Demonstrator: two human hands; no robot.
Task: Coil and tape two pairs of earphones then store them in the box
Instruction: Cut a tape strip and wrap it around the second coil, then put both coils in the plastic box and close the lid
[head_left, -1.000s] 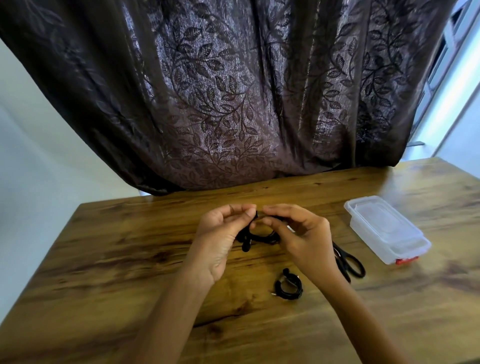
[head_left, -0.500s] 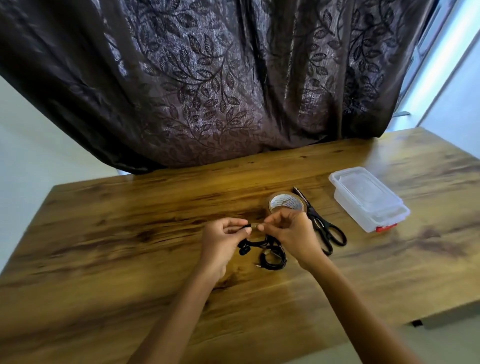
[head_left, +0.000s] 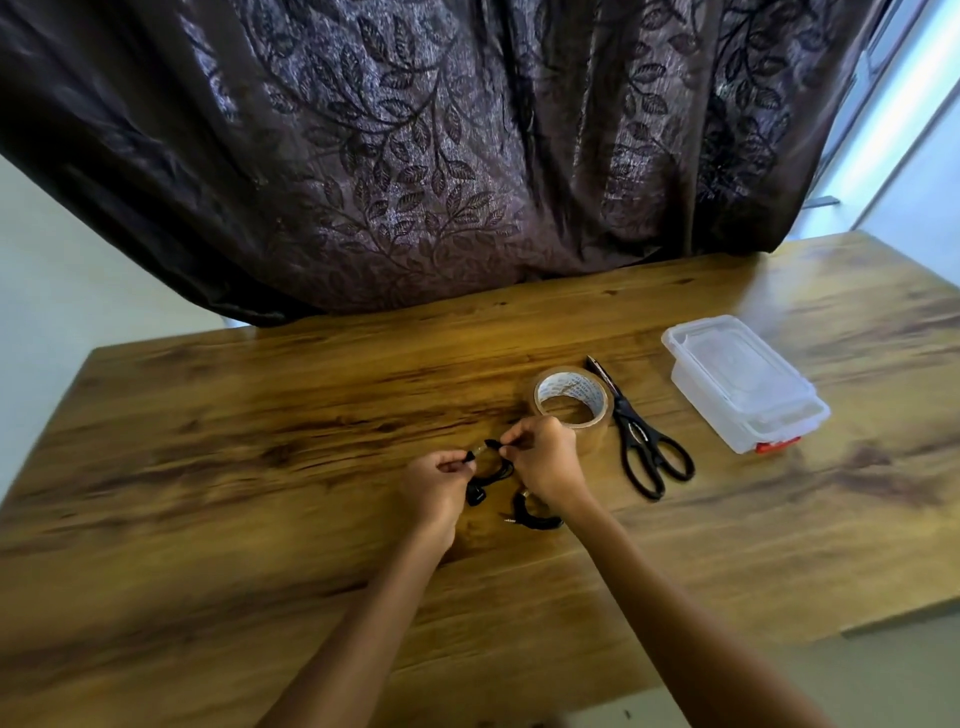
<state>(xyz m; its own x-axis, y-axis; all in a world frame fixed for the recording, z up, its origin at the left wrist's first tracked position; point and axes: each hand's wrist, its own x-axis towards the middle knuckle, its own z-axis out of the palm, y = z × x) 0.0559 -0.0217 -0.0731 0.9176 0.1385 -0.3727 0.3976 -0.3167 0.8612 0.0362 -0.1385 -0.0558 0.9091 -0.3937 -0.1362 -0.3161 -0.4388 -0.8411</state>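
Two hands meet mid-frame, left hand (head_left: 441, 480) and right hand (head_left: 543, 457) pinching the earphones (head_left: 475, 492) in curled fingers (head_left: 514, 440); we fear they spring uncoiled (untaped, we judge) if either pinch slackens.

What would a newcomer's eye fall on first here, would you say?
The left hand and right hand pinch black earphones between them over the table, a second coiled pair beside the right wrist. Right of them lie a tape roll, scissors and a lidded clear box; a dark leaf-patterned curtain hangs behind.
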